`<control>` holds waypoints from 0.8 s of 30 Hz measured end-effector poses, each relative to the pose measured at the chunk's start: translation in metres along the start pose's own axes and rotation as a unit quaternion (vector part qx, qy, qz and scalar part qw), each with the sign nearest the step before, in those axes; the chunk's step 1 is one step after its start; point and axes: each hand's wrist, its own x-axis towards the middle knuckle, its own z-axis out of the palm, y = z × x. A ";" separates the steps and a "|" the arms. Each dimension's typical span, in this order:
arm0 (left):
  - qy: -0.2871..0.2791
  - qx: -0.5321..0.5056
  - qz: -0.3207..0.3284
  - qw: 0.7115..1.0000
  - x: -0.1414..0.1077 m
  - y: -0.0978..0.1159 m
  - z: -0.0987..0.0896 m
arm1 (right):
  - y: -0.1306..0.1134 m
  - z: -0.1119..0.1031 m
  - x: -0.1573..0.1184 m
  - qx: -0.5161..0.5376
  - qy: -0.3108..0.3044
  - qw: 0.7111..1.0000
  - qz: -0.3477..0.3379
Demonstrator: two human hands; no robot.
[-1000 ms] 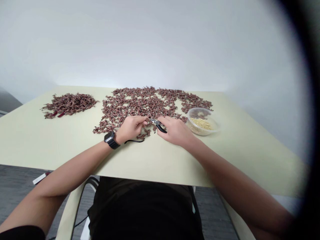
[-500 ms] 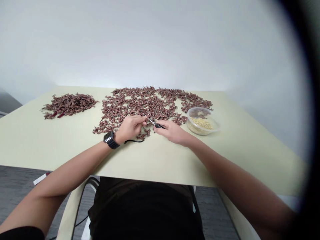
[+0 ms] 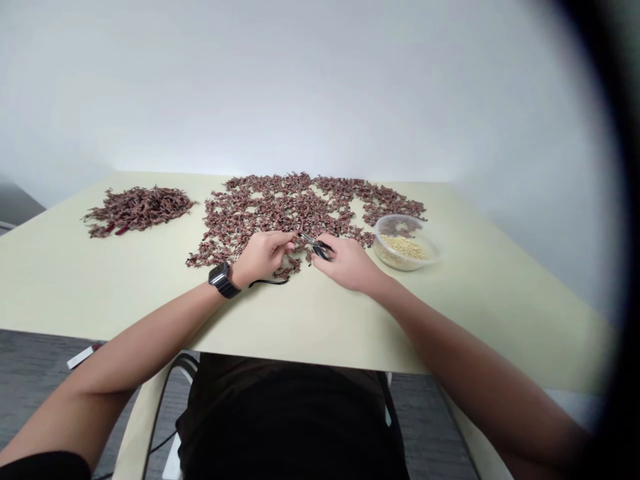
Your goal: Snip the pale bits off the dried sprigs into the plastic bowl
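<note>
— Grey flooring (image 3: 425, 427) noted on the near side. What stands above it?

— Pale yellow-green, smooth worktop (image 3: 310, 327). By the left wrist, which wears a black, square-faced watch (image 3: 224, 280), lies a thin black cord (image 3: 270, 281).

— State of the hands?

— Close to each other at mid-worktop. The right hand (image 3: 350, 263) is closed round small metal pliers with black handles (image 3: 319, 251), tips at the left fingertips. The left hand (image 3: 263, 255) has thumb and fingers drawn in; whether they clamp a piece I cannot tell, the spot being too small.

— Items beside and beyond?

— Beside the right hand, a round, clear plastic tub (image 3: 386, 260), partly filled with yellow flakes (image 3: 405, 248). Under and beyond the hands, a wide spread of reddish-brown, crooked pieces (image 3: 280, 213). Well to the left, a denser heap of brown strands (image 3: 140, 208), dark red showing at its near edge.

— Background?

— Plain, pale grey wall (image 3: 300, 87).
</note>
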 end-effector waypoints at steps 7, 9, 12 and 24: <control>-0.011 -0.001 -0.006 1.000 0.001 0.001 0.000 | 0.002 -0.006 -0.003 -0.232 0.032 0.969 -0.076; -0.011 -0.004 -0.007 1.000 0.001 0.000 0.000 | 0.001 -0.007 -0.003 -0.255 0.026 0.963 -0.078; -0.011 -0.008 -0.009 1.000 0.001 0.000 0.000 | -0.001 -0.008 -0.004 -0.273 0.020 0.958 -0.082; -0.013 -0.009 -0.007 1.000 0.002 0.003 -0.001 | -0.003 -0.008 -0.004 -0.260 0.013 0.962 -0.086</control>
